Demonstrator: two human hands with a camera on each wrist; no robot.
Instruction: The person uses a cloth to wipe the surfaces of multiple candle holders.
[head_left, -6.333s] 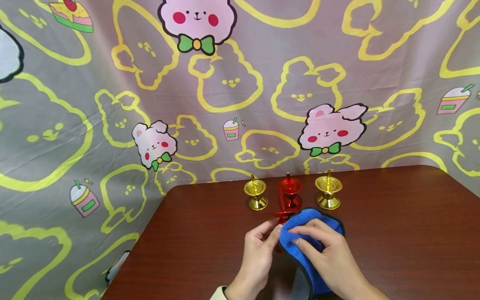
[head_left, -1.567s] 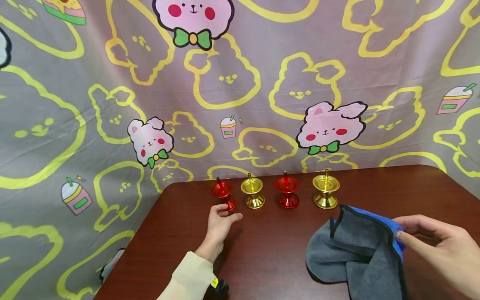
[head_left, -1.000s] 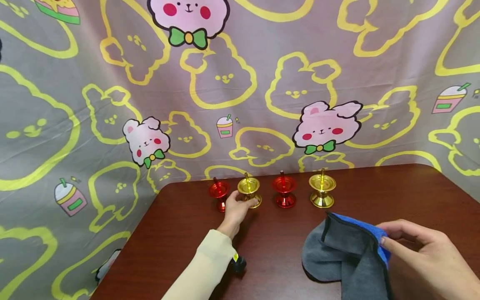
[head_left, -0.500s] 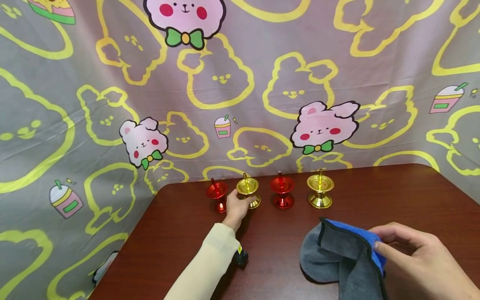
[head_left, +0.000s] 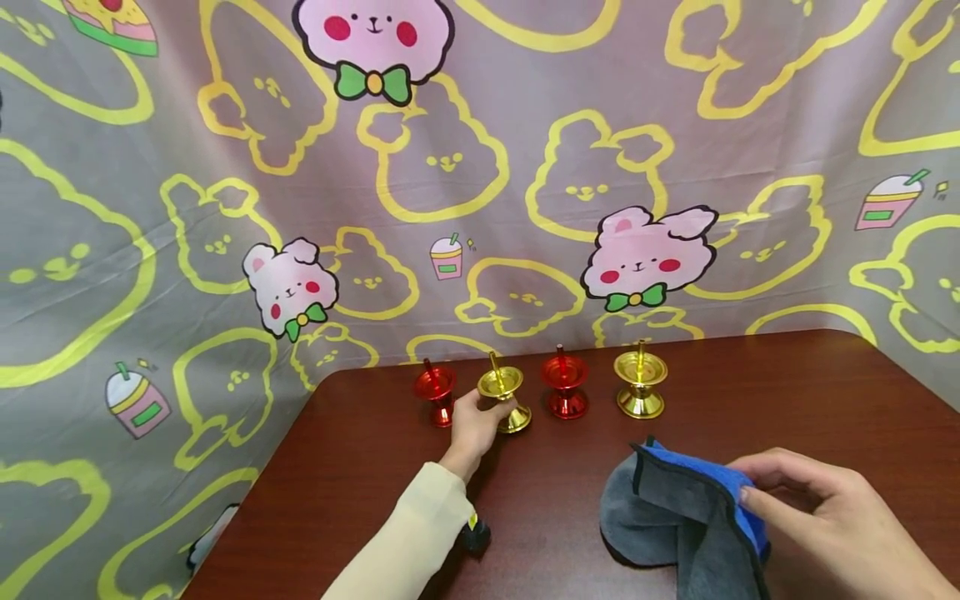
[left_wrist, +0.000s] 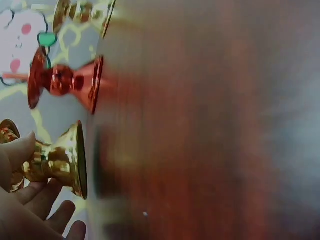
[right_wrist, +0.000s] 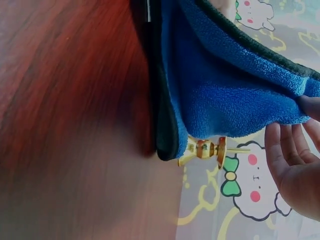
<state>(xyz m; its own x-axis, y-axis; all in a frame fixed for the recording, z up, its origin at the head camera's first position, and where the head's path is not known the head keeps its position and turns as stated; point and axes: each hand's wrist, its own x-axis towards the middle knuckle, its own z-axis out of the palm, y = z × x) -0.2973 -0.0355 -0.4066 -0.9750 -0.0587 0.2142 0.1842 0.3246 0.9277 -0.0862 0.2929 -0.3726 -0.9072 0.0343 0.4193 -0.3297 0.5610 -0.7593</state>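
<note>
Four small candle holders stand in a row at the back of the brown table (head_left: 787, 400): red (head_left: 435, 392), gold (head_left: 506, 398), red (head_left: 564, 385), gold (head_left: 639, 382). My left hand (head_left: 472, 421) grips the left gold holder (left_wrist: 55, 157) by its stem, and the holder tilts slightly. Beside it in the left wrist view stands a red holder (left_wrist: 65, 82). My right hand (head_left: 817, 508) pinches a blue and grey cloth (head_left: 675, 517) by its edge at the front right. In the right wrist view the blue cloth (right_wrist: 230, 85) hangs over the table, with a gold holder (right_wrist: 205, 149) behind it.
A grey curtain (head_left: 450, 167) printed with yellow and pink bunnies hangs behind and to the left of the table. A small black object (head_left: 476, 533) shows under my left sleeve. Bare wood lies between my two hands.
My left hand let go of the far-left red holder, moved right and took hold of the gold one, which now tilts and sits a little nearer. The right hand keeps holding the cloth.
</note>
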